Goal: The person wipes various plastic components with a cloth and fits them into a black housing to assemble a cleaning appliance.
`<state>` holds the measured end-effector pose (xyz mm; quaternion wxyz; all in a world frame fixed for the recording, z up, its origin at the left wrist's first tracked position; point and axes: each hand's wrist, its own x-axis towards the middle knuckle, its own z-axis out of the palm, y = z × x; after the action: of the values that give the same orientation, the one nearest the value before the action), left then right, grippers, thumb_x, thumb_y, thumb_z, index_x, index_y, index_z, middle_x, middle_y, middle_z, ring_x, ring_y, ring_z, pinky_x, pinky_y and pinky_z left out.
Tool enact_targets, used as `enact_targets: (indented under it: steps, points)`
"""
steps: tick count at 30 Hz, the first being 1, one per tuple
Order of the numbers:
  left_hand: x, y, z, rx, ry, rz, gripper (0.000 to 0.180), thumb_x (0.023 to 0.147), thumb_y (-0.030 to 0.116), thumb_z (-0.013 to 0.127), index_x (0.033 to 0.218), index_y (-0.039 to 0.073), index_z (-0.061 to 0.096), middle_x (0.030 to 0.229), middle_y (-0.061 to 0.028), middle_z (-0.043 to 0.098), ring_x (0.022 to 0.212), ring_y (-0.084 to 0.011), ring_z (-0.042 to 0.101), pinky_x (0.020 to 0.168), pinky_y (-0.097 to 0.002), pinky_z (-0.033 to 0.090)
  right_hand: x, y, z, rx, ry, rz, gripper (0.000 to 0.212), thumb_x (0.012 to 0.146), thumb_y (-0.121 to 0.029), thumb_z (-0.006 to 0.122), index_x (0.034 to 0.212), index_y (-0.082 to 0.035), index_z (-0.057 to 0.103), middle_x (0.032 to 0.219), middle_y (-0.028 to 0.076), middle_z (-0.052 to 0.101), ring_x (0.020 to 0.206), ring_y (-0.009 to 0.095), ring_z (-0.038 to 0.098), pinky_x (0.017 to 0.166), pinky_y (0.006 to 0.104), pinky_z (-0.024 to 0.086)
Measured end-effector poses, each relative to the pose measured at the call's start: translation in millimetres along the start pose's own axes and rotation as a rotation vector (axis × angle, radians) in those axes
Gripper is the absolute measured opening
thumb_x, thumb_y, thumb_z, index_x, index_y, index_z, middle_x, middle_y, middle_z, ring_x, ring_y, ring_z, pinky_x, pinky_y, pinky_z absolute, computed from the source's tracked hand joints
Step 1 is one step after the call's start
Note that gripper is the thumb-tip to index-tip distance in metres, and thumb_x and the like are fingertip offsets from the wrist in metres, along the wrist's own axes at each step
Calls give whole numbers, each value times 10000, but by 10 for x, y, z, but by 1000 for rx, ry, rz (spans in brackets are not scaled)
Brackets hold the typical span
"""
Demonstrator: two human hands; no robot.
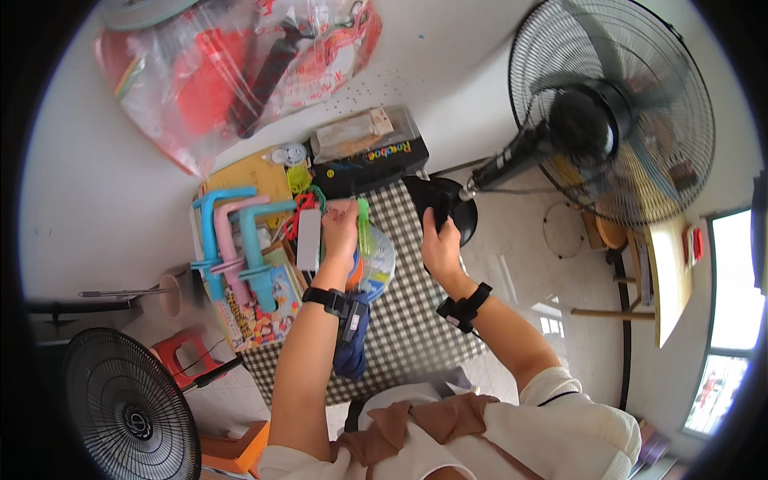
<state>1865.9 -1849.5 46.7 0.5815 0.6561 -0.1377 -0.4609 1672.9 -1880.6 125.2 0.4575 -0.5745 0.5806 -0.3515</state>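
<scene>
My left hand (pixel 341 232) is over the checked tablecloth (pixel 416 320), its fingers curled closed; what they hold, if anything, is hidden. A white-grey box (pixel 308 240) stands just left of it, and a bright green translucent item (pixel 364 228) is close on its right. Beyond the fingertips lie red and green cords (pixel 304 210). My right hand (pixel 442 248) is at the table's right edge, thumb and fingers closed around a dark black object (pixel 439 210). Its exact kind cannot be made out against the black fan base (pixel 464 220) behind it. Both wrists wear black straps.
Blue and pink tube-like frames (pixel 232 240) rest on colourful books (pixel 268 308) at the left. A black box (pixel 372 164) stands at the back. A dark blue cloth (pixel 352 352) lies below my left wrist. Fans stand at right (pixel 592 120) and lower left (pixel 136 416).
</scene>
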Motion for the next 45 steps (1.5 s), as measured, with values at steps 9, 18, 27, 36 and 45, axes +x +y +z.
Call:
enact_targets:
  steps: [9, 18, 27, 36, 45]
  points:
    - [1140, 387, 390, 124, 551, -39, 603, 749, 442, 732, 1061, -14, 491, 972, -78, 521, 895, -171, 514, 709, -334, 506, 1060, 141, 598, 153, -19, -205, 440, 932, -180, 504, 1250, 109, 409, 1190, 264, 506, 1089, 375, 477, 957, 389, 368]
    - [1509, 830, 400, -61, 475, -235, 843, 635, 405, 827, 1193, -24, 364, 1164, -158, 431, 1006, -251, 463, 706, -407, 468, 1440, 395, 943, -137, -148, -388, 437, 925, -221, 495, 1226, 95, 465, 1264, 269, 478, 1239, 436, 362, 1067, 482, 243]
    - [1337, 739, 364, -283, 252, -172, 500, 746, 225, 747, 1142, 32, 510, 1024, -76, 599, 914, -215, 594, 755, -341, 510, 1328, 373, 837, 130, -170, -237, 372, 922, -195, 515, 1184, 68, 498, 1197, 261, 518, 1180, 424, 406, 1030, 457, 281]
    - [213, 682, 505, -339, 11, -75, 428, 769, 35, 644, 1166, 4, 489, 1073, -120, 595, 944, -224, 618, 780, -351, 536, 878, 456, 328, 277, -205, -160, 343, 925, -111, 511, 1218, 61, 460, 1020, 105, 581, 839, 153, 512, 752, 279, 436]
    - [-1566, 85, 63, -470, -122, -158, 549, 771, 25, 662, 1253, -17, 402, 1161, -122, 538, 1033, -194, 565, 846, -312, 471, -280, 622, -354, 186, -331, -202, 311, 925, -115, 495, 1185, 56, 488, 1095, 178, 567, 978, 258, 542, 858, 345, 427]
